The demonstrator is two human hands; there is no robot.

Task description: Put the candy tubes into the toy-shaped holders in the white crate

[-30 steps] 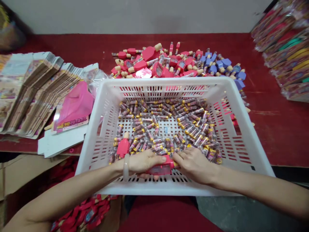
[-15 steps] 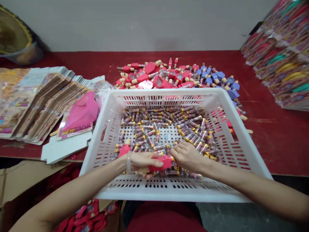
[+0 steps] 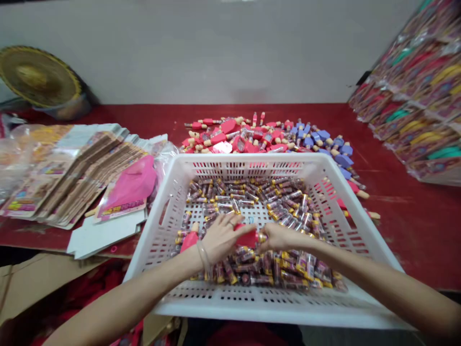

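Observation:
Inside a white perforated plastic crate (image 3: 252, 161), my left hand (image 3: 221, 239) and my right hand (image 3: 283, 238) meet over a spread of small clear tubes with yellow caps (image 3: 234, 197). Between them is a pink plastic figure-shaped piece (image 3: 247, 239). My left fingertips press on its pink body, while my right fingers pinch its end near a yellow cap. Part of the piece is hidden by my fingers. A second pink piece (image 3: 189, 241) lies among the tubes beside my left wrist, which wears a pale bangle.
A heap of pink and purple plastic pieces (image 3: 259, 137) lies behind the crate on a red table (image 3: 406, 226). Flat printed cards (image 3: 93, 168) are stacked at left, with a pink-printed pack (image 3: 131, 185) beside them. Filled packs (image 3: 410, 105) are piled at right. Cardboard (image 3: 36, 283) lies below the table edge.
The view has tilted up, so the crate sits lower in the frame. My hands have turned the pink piece and moved it further into the crate, with my left hand now over it.

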